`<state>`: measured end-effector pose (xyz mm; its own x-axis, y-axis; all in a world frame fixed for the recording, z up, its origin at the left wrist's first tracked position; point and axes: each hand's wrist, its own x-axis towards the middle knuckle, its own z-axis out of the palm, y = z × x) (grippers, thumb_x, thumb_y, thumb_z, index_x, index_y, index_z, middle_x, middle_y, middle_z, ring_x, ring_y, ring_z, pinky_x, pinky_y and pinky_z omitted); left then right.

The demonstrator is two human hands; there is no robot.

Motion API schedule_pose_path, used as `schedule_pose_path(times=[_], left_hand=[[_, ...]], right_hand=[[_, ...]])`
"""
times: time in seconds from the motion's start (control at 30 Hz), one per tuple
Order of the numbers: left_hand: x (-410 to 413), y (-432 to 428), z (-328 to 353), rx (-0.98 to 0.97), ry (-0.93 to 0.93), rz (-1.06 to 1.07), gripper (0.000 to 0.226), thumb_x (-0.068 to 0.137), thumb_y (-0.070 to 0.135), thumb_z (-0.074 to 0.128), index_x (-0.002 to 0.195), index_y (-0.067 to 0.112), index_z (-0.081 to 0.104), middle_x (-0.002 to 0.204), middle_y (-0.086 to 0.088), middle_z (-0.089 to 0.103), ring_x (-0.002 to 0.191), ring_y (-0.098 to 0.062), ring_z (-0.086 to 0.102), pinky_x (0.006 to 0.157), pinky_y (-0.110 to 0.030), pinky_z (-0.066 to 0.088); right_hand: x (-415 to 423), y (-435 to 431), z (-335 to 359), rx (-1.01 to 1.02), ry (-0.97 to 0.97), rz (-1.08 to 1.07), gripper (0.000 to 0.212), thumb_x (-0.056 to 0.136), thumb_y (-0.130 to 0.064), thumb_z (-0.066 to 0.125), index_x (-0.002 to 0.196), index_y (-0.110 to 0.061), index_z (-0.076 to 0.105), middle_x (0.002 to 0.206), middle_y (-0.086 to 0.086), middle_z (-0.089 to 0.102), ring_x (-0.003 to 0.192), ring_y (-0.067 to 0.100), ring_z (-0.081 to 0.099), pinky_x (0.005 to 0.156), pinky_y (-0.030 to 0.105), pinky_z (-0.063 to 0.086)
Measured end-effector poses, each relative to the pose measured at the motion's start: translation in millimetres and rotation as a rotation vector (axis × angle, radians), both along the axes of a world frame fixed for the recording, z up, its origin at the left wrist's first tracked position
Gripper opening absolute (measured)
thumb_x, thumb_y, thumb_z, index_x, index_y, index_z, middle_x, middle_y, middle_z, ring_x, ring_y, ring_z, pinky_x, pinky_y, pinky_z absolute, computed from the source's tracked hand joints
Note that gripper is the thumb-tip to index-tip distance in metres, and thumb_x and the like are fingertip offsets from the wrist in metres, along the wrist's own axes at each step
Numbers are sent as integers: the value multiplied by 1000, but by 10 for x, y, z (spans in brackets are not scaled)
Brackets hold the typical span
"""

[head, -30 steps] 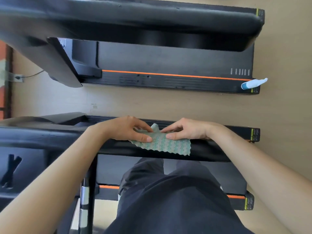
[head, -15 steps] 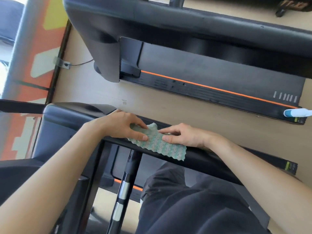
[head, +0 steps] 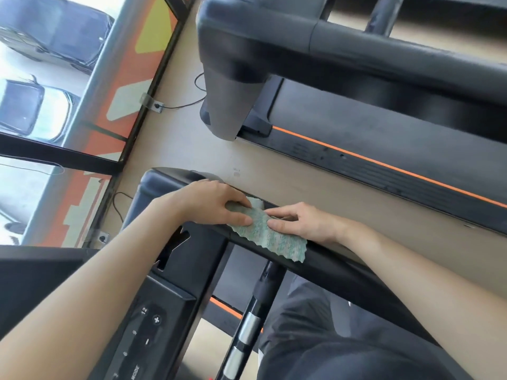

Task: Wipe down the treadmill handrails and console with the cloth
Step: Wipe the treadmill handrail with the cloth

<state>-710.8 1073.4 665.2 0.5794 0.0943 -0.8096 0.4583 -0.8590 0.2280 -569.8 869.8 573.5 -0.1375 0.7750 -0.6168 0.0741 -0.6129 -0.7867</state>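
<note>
Pressing cloth (head: 271, 238) onto handrail (head: 343, 268) — left hand (head: 208, 204), right hand (head: 306, 222).

L grip (head: 216, 204) & R grip (head: 301, 223) both press green cloth (head: 274, 238) atop handrail (head: 343, 270), cloth edge overhanging handrail's near side.

Two hands show, the left hand (head: 211, 204) and the right hand (head: 301, 223), with one cloth (head: 270, 237). There are two treadmills, the near treadmill (head: 343, 272) and the far treadmill (head: 384, 138), and two cars, the upper car (head: 60, 37) and the lower car (head: 27, 108).
</note>
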Motion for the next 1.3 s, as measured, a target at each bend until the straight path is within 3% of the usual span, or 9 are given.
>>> schedule_pose_path(times=[0.2,0.33,0.5,0.63,0.77,0.93,1.03,1.2,1.3], left_hand=[[-215,476,18,116,31,92,59,82,86,46,128,52,61,132,21,62,125,-12,54,103,-33,37],[-354,815,18,178,57,178,82,60,99,32,123,57,62,132,19,65,121,-17,56,106,-37,39],[-553,1152,82,123,29,303,82,57,97,47,121,50,68,128,21,66,120,-12,59,107,-37,44],[-698,1366,105,79,-7,395,79,54,95,59,117,48,71,120,21,69,113,-7,61,103,-33,46],[-809,1435,159,96,-62,414,73,59,88,67,118,46,71,114,18,70,95,6,61,81,-19,43],[-992,1249,169,131,-241,438,82,53,86,70,121,39,71,122,18,68,114,-6,60,99,-29,45],[-1044,1013,154,169,-373,415,81,52,78,76,120,34,72,123,18,68,113,-9,62,98,-33,47],[-957,561,63,219,-495,222,71,61,58,90,123,28,72,128,13,68,120,-11,60,98,-23,36],[-848,256,21,182,-528,173,72,65,64,83,125,26,70,126,9,69,119,-14,62,102,-33,45]], right_hand=[[-213,525,-24,32,11,11,53,93,-55,61,142,-35,55,138,-17,59,126,-2,52,117,25,33],[-374,940,-2,71,4,45,52,96,-56,56,144,-35,53,147,-19,51,134,-1,45,119,25,28],[-490,1311,40,114,-43,92,54,98,-55,54,146,-31,50,151,-13,48,138,5,43,119,25,26],[-533,1539,45,119,-85,155,62,93,-63,55,147,-33,48,152,-11,48,139,9,43,121,32,28],[-596,1699,131,152,-145,184,70,90,-66,58,149,-31,46,152,-7,48,139,11,45,120,34,30],[-673,1525,284,238,-270,165,73,89,-62,62,152,-35,39,157,-4,41,144,18,37,118,31,28],[-691,1307,350,256,-348,167,77,86,-63,64,153,-42,33,156,-3,42,143,20,38,116,36,33],[-627,840,464,256,-506,179,84,84,-63,66,155,-45,25,157,-11,41,140,23,44,111,40,39],[-599,500,495,272,-606,204,86,85,-62,63,157,-41,21,159,-13,37,137,27,47,108,42,43]])
